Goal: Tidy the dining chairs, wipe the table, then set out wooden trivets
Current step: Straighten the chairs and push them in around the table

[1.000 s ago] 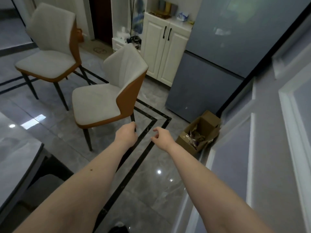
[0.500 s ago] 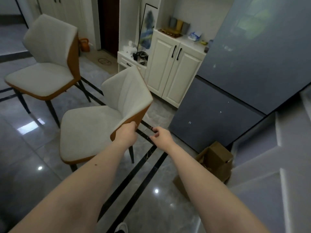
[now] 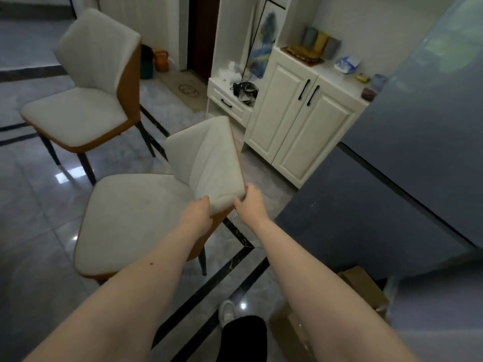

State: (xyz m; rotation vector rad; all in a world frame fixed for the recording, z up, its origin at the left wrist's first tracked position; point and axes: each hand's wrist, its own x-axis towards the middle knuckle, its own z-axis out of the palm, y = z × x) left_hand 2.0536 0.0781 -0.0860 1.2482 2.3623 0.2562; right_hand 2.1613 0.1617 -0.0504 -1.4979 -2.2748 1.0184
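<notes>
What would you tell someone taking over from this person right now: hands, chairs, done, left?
Left hand and right hand both grip the top edge of the near chair backrest.
The far chair stands beyond it on the tiled floor, untouched.
No dining table, cloth or trivets in view.
Done: near chair taken hold of.
Left: place both chairs, wipe the table, set out the trivets.

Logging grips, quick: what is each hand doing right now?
Left hand: grips the near chair's backrest top edge.
Right hand: grips the same backrest's top corner.
</notes>
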